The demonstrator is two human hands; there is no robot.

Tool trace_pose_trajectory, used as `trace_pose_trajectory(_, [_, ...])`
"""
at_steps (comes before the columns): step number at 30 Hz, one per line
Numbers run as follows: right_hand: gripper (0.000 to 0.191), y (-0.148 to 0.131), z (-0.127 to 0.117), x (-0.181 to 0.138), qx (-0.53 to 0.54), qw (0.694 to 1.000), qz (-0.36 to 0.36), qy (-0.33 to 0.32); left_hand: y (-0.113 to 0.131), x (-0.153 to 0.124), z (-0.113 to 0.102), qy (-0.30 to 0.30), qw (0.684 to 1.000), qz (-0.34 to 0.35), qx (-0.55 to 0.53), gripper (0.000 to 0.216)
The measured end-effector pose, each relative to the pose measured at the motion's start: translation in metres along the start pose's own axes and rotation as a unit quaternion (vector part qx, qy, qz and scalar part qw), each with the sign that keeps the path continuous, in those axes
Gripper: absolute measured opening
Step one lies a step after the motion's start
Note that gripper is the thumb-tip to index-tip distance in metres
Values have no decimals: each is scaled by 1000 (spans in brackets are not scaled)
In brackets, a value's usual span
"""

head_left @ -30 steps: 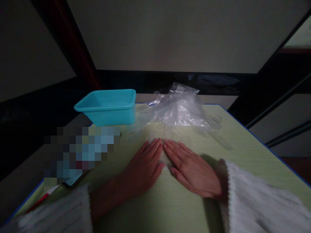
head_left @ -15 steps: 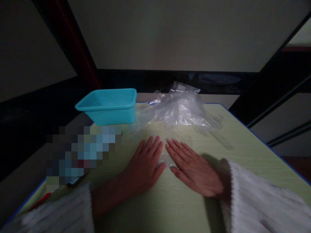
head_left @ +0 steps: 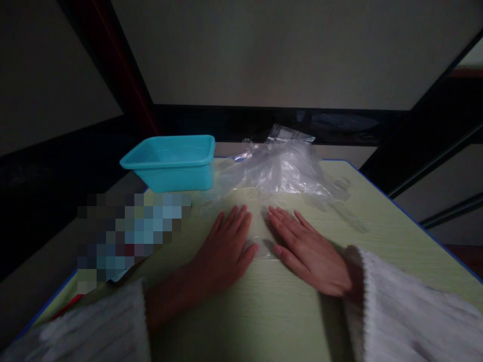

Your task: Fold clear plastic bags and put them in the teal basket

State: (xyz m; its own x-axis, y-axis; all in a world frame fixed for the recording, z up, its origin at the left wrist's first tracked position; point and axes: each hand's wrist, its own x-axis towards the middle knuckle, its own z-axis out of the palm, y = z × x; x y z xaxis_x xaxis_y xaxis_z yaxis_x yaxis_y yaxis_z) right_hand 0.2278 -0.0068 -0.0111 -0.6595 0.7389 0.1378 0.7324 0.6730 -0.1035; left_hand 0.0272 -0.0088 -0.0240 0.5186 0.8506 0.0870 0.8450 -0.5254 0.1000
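Observation:
My left hand [head_left: 225, 248] lies flat on the pale green table [head_left: 287, 311], fingers stretched out and slightly spread. My right hand [head_left: 307, 250] lies flat beside it, fingers together and pointing up-left. Both press on a thin clear plastic sheet [head_left: 260, 234] that shows faintly between them. A small gap separates the two hands. White knitted sleeves cover both forearms at the bottom of the view.
A pile of crumpled clear plastic bags [head_left: 281, 166] sits at the table's far edge. A turquoise plastic tub [head_left: 171, 163] stands to its left. A blurred-out patch covers the left part of the table. The table's blue edge runs along the right side.
Both hands have slid apart and a little forward over the plastic sheet; their fingertips touched one second ago and now a gap shows between them.

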Motion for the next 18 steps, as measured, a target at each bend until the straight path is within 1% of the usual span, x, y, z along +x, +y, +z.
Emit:
trace_pose_trajectory(2, [55, 6, -2, 3, -1, 1000, 14, -5, -4, 3, -2, 1, 1000, -19, -3, 54])
trace_pose_trajectory(5, [56, 13, 0, 5, -12, 999, 32, -22, -9, 7, -4, -17, 999, -36, 3, 55])
trace_pose_trajectory(10, [61, 19, 8, 5, -22, 998, 40, -37, -10, 9, -5, -42, 998, -38, 19, 57])
trace_pose_trajectory(18, [63, 20, 12, 2, -29, 998, 45, -31, -10, 6, -4, -28, 998, -34, 33, 59])
